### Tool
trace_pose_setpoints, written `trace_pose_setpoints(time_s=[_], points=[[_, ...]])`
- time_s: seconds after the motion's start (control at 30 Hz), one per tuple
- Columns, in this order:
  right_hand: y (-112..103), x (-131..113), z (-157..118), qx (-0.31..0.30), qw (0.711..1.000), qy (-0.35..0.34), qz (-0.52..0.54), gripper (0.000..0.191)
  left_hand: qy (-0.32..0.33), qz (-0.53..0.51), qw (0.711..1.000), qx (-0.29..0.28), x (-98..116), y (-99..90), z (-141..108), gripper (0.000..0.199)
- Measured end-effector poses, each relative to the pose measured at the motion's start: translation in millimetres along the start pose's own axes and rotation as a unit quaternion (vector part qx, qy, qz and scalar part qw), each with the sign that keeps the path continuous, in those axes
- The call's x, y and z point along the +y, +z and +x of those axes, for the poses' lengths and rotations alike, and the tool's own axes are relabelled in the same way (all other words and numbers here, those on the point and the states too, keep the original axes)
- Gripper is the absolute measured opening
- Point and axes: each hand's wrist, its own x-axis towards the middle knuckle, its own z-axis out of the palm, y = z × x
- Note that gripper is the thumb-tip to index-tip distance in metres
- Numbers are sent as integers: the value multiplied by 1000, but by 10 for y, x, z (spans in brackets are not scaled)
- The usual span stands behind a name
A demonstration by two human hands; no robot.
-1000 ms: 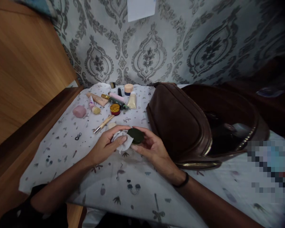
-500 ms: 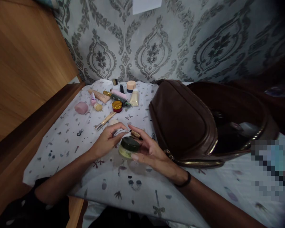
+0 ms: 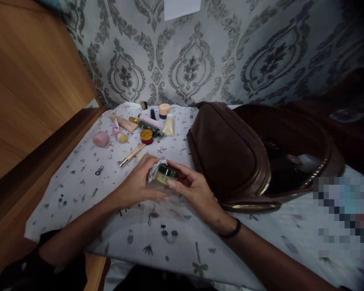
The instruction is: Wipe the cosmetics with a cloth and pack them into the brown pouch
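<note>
Above the table's front half, a small cosmetic jar [image 3: 166, 174] with a dark green lid and a pale yellow-green body is held between my hands. My right hand [image 3: 197, 190] grips its right side, thumb in front and fingers behind. In my left hand [image 3: 136, 180] a crumpled white cloth [image 3: 155, 169] is pressed against the jar's left side, with the thumb stretched out below it. Just beyond my left hand lies a slim beige tube with a silver cap [image 3: 131, 156].
Behind lie a gold-lidded red jar [image 3: 146, 136], a dark green tube [image 3: 148, 128], a cream tube [image 3: 169, 125], a peach-lidded jar [image 3: 164, 110] and a pink sponge [image 3: 101, 139]. An open brown leather bag [image 3: 227, 149] stands right. A wooden panel [image 3: 33, 72] rises left.
My left hand has brought the cloth onto the jar, and its thumb has stretched out below. The jar has risen slightly. The dark-and-gold item behind it no longer shows.
</note>
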Motion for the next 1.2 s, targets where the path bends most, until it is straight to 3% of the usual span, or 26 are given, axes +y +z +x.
trace_pose_setpoints(time_s=[0.3,0.5,0.67,0.97,1.1,1.2], points=[[19,12,-34,-7,1000,-7,-19,52,39,91,995,24,45,4,-23,46],[-5,-66,-13,1,1000,-9,-20,57,86,87,992,26,73,-5,-46,60],[-3,-105,-24,2,1000,-2,-12,51,128,103,985,54,31,-3,-67,62],[14,-89,-20,33,996,44,69,43,175,140,967,118,33,-33,-85,44],[8,-90,-24,21,999,29,13,41,161,85,974,138,45,-36,-85,34],[17,-87,-30,-7,1000,13,-25,41,110,41,983,142,106,-45,-76,26]])
